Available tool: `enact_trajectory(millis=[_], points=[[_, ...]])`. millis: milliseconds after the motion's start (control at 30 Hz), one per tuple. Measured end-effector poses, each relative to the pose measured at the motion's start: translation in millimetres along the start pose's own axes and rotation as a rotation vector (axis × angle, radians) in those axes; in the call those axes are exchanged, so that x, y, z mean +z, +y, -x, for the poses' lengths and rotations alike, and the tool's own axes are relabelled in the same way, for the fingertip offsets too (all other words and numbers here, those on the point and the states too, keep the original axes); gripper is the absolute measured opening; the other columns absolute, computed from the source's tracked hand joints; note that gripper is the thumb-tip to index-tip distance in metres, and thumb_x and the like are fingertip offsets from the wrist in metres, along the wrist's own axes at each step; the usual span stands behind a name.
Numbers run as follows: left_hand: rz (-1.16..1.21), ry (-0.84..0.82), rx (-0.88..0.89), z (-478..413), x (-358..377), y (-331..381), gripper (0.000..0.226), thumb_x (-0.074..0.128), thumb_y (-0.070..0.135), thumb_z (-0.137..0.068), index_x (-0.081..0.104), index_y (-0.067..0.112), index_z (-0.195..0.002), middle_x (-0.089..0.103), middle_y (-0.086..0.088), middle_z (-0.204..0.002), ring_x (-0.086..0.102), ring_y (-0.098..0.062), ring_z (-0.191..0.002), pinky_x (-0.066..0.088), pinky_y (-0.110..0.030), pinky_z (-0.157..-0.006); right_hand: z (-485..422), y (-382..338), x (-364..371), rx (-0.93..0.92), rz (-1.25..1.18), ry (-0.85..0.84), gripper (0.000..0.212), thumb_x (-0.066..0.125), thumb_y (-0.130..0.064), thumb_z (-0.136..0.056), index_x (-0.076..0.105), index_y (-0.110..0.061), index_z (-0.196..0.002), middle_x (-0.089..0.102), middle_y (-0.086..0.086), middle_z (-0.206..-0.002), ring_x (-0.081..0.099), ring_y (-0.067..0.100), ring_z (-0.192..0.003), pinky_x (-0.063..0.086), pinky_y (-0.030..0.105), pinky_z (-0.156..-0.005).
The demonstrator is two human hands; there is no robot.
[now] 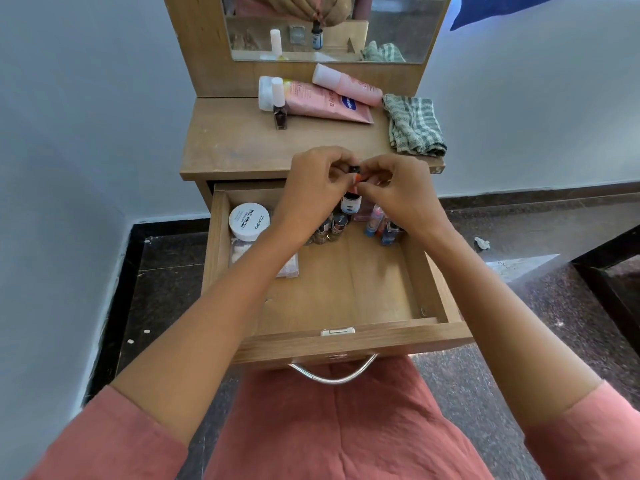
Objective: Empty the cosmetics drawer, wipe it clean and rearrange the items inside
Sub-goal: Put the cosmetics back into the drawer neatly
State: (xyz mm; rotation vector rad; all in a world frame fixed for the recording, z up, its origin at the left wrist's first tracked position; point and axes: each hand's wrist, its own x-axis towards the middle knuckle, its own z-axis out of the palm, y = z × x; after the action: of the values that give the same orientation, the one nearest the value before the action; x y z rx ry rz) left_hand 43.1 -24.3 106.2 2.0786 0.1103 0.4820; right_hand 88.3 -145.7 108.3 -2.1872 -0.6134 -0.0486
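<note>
Head view: both forearms reach forward over the open drawer (pixel 346 342), and the hands meet above its back edge. The left hand (pixel 317 183) and right hand (pixel 398 190), fingers curled, pinch the top of a small bottle (pixel 350 203), seemingly at its black cap.
</note>
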Motion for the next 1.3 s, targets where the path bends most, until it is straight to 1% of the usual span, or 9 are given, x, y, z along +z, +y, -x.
enact_trajectory(millis=[100,200,367,467,567,767,933,1033,1300], points=[[0.013,-0.021,-0.028,5,8,-4,0.019,0.066,0.0,-0.077,0.068,0.003,-0.096,0.062,0.0,-0.084,0.057,-0.004,-0.072,0.046,-0.005,-0.069,5,10,3,0.009,0.043,-0.036,0.018,0.068,-0.005,-0.074,0.07,-0.004,-0.092,0.067,0.005,-0.078,0.059,0.009,-0.068,0.049,0.019,-0.067],[0.018,-0.04,-0.054,6,14,-12,0.018,0.066,0.0,-0.078,0.069,0.001,-0.096,0.062,0.0,-0.084,0.056,-0.002,-0.069,0.045,-0.003,-0.067,6,21,9,0.034,0.056,-0.036,0.015,0.068,-0.008,-0.075,0.07,-0.006,-0.089,0.069,0.006,-0.079,0.061,0.012,-0.067,0.051,0.028,-0.069],[0.0,-0.022,-0.104,10,18,-28,0.018,0.064,-0.001,-0.079,0.068,0.0,-0.097,0.066,-0.005,-0.089,0.057,-0.006,-0.075,0.043,-0.001,-0.068,7,33,21,0.058,0.072,-0.048,0.016,0.067,0.0,-0.074,0.067,0.001,-0.089,0.069,0.015,-0.083,0.059,0.016,-0.068,0.044,0.008,-0.06],[-0.047,-0.018,-0.126,15,19,-41,0.019,0.062,-0.003,-0.08,0.068,0.001,-0.097,0.068,-0.011,-0.094,0.057,-0.009,-0.079,0.043,-0.002,-0.069,10,40,25,0.095,0.14,-0.084,0.015,0.063,0.0,-0.076,0.066,0.001,-0.09,0.065,0.012,-0.081,0.058,0.017,-0.07,0.038,0.002,-0.056],[-0.078,-0.018,-0.139,19,19,-51,0.02,0.061,-0.005,-0.08,0.068,0.0,-0.098,0.068,-0.013,-0.096,0.057,-0.01,-0.078,0.041,-0.001,-0.068,8,49,34,0.135,0.19,-0.128,0.017,0.061,0.0,-0.076,0.065,0.0,-0.092,0.064,0.012,-0.085,0.056,0.017,-0.072,0.038,0.014,-0.053],[-0.126,-0.018,-0.113,22,19,-60,0.021,0.062,-0.005,-0.08,0.068,0.0,-0.099,0.067,-0.014,-0.098,0.055,-0.009,-0.081,0.039,-0.002,-0.071,3,57,48,0.137,0.252,-0.153,0.021,0.063,0.001,-0.074,0.066,0.002,-0.095,0.067,0.021,-0.093,0.063,0.031,-0.084,0.051,0.036,-0.073],[-0.15,-0.017,-0.095,24,19,-65,0.02,0.062,-0.002,-0.081,0.069,0.003,-0.098,0.067,-0.011,-0.099,0.058,-0.011,-0.085,0.041,-0.005,-0.073,3,56,52,0.132,0.289,-0.151,0.022,0.061,0.001,-0.076,0.065,0.002,-0.098,0.067,0.021,-0.098,0.063,0.034,-0.09,0.052,0.041,-0.078],[-0.17,-0.025,-0.087,24,21,-66,0.019,0.062,0.0,-0.081,0.069,0.004,-0.099,0.067,-0.011,-0.099,0.061,-0.017,-0.09,0.043,-0.016,-0.079,3,54,52,0.13,0.291,-0.146,0.022,0.061,0.001,-0.077,0.064,0.003,-0.099,0.067,0.022,-0.099,0.063,0.036,-0.092,0.051,0.044,-0.079],[-0.214,-0.047,-0.074,27,20,-68,0.022,0.063,0.002,-0.082,0.067,0.005,-0.103,0.066,-0.008,-0.102,0.06,-0.016,-0.095,0.041,-0.015,-0.081,4,56,53,0.143,0.315,-0.152,0.036,0.06,0.001,-0.08,0.059,-0.001,-0.116,0.062,0.023,-0.114,0.061,0.034,-0.104,0.05,0.044,-0.09]])
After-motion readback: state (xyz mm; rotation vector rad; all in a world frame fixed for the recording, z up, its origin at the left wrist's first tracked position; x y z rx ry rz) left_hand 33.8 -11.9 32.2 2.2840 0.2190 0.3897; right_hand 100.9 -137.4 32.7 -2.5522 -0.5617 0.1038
